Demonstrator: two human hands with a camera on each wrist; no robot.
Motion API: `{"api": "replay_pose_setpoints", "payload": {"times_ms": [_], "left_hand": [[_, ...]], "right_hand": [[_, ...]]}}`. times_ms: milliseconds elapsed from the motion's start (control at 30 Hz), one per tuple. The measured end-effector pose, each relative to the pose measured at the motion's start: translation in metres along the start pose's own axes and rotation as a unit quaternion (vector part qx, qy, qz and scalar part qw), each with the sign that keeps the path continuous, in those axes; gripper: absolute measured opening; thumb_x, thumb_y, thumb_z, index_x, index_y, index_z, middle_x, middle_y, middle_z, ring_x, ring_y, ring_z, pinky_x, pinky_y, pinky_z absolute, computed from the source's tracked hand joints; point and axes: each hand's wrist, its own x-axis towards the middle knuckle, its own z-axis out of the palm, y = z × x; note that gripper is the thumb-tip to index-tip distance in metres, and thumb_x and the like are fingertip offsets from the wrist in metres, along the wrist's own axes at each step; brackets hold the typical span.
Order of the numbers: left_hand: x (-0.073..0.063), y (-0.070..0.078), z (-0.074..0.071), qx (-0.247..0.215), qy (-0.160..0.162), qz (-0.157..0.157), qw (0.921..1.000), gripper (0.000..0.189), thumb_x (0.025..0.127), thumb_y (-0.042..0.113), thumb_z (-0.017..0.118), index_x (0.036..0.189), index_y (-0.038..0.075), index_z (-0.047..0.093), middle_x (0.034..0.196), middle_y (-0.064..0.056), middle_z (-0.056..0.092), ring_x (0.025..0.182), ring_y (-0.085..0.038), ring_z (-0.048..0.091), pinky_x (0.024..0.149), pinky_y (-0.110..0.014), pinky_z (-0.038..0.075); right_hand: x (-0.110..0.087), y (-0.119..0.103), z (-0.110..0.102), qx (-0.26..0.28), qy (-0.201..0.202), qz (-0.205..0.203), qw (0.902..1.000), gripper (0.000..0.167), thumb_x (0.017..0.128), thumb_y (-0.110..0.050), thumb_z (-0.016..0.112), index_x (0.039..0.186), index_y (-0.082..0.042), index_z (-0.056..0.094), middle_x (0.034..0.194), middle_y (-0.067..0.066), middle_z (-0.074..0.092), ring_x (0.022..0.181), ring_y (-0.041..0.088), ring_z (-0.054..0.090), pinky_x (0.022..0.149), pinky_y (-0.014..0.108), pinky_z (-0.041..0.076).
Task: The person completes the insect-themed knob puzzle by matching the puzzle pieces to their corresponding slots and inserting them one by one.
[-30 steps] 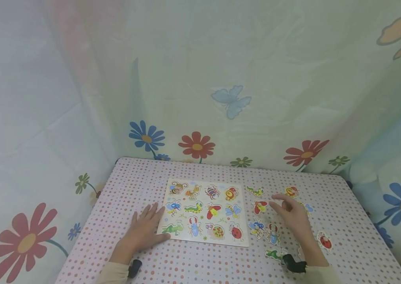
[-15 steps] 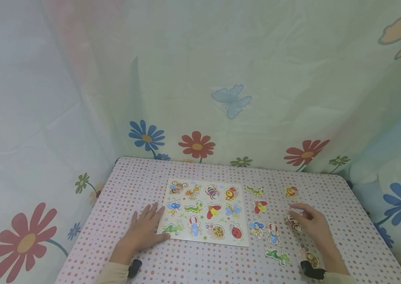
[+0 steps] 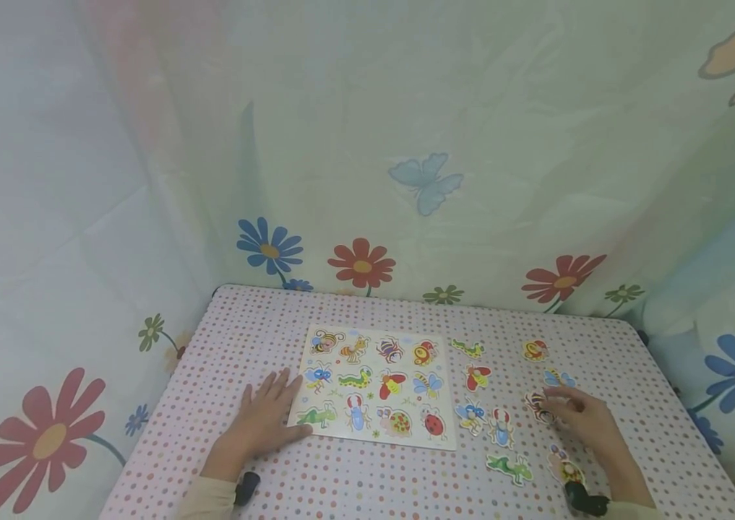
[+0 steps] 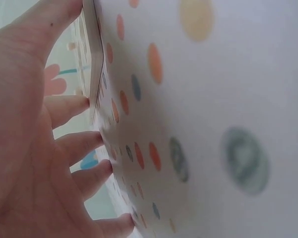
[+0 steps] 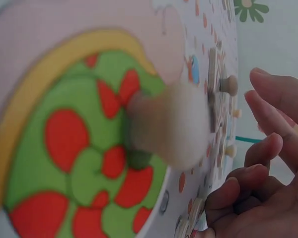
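- Spider piece lay toward tabletop's right edge; seemed light, stiff, knob the best grip.
- Your right hand hung beside it, fingers loosely bent, empty.
- Your left hand lay spread.

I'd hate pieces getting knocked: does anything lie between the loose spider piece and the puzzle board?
Yes: the stag beetle piece and blue bug piece lie between the spider piece and the board, with the red-winged piece farther back.
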Motion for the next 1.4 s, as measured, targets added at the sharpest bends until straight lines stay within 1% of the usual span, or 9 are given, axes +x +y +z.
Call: {"api": "replay_pose_setpoints", "payload": {"times_ms": [167, 300, 500, 600, 833, 1133, 1400], "left_hand": [[0.001, 0.000, 0.000, -0.001, -0.002, -0.002, 1.0000, 0.098, 0.083, 0.069, 0.066, 0.158, 0.016, 0.032, 0.164, -0.013, 0.020, 0.150, -0.038, 0.015, 0.114, -0.069, 0.005], [0.001, 0.001, -0.001, -0.002, -0.003, -0.002, 1.0000, 0.097, 0.083, 0.069, 0.065, 0.158, 0.017, 0.032, 0.165, -0.013, 0.019, 0.150, -0.037, 0.014, 0.114, -0.069, 0.005], [0.001, 0.002, -0.001, -0.006, -0.003, -0.005, 1.0000, 0.097, 0.083, 0.068, 0.066, 0.158, 0.017, 0.033, 0.165, -0.013, 0.019, 0.150, -0.038, 0.014, 0.114, -0.069, 0.005], [0.001, 0.002, -0.001, -0.006, -0.003, -0.004, 1.0000, 0.097, 0.083, 0.068, 0.066, 0.158, 0.016, 0.033, 0.165, -0.013, 0.019, 0.150, -0.038, 0.014, 0.114, -0.069, 0.005], [0.000, 0.003, -0.003, -0.003, -0.002, -0.006, 1.0000, 0.096, 0.084, 0.066, 0.067, 0.158, 0.016, 0.033, 0.164, -0.013, 0.020, 0.150, -0.038, 0.014, 0.114, -0.069, 0.006], [0.001, 0.002, -0.002, 0.002, 0.000, -0.002, 1.0000, 0.097, 0.083, 0.068, 0.066, 0.158, 0.016, 0.033, 0.164, -0.013, 0.020, 0.150, -0.038, 0.015, 0.114, -0.069, 0.006], [0.001, 0.002, -0.001, 0.000, 0.000, -0.003, 1.0000, 0.097, 0.083, 0.068, 0.066, 0.158, 0.016, 0.033, 0.164, -0.013, 0.020, 0.150, -0.038, 0.015, 0.114, -0.069, 0.006]], "right_hand": [[0.002, 0.003, -0.004, -0.012, -0.027, 0.003, 0.9995, 0.057, 0.093, -0.035, 0.072, 0.131, 0.005, 0.059, 0.077, 0.006, 0.055, 0.065, 0.018, 0.045, 0.052, 0.029, 0.042], [0.006, 0.005, -0.003, -0.031, -0.031, 0.000, 0.9991, 0.053, 0.092, -0.033, 0.072, 0.126, 0.005, 0.061, 0.078, 0.006, 0.059, 0.068, 0.019, 0.049, 0.053, 0.030, 0.043], [0.010, 0.008, 0.000, -0.038, -0.019, -0.011, 0.9990, 0.043, 0.089, -0.021, 0.075, 0.118, 0.008, 0.063, 0.073, 0.004, 0.055, 0.065, 0.019, 0.047, 0.050, 0.029, 0.040], [0.011, 0.008, 0.001, -0.041, -0.012, -0.008, 0.9990, 0.040, 0.089, -0.017, 0.074, 0.116, 0.009, 0.063, 0.072, 0.004, 0.052, 0.065, 0.019, 0.046, 0.049, 0.028, 0.039], [0.010, 0.006, 0.002, -0.046, -0.014, -0.010, 0.9988, 0.038, 0.091, -0.017, 0.072, 0.116, 0.009, 0.063, 0.073, 0.004, 0.050, 0.065, 0.020, 0.045, 0.049, 0.029, 0.038], [0.011, 0.007, 0.003, -0.043, -0.022, -0.003, 0.9988, 0.038, 0.092, -0.021, 0.071, 0.117, 0.007, 0.063, 0.076, 0.005, 0.054, 0.069, 0.021, 0.047, 0.052, 0.028, 0.040], [0.012, 0.007, 0.005, -0.049, -0.012, 0.000, 0.9987, 0.042, 0.092, -0.022, 0.071, 0.119, 0.010, 0.061, 0.078, 0.005, 0.053, 0.070, 0.020, 0.046, 0.051, 0.028, 0.039]]}}
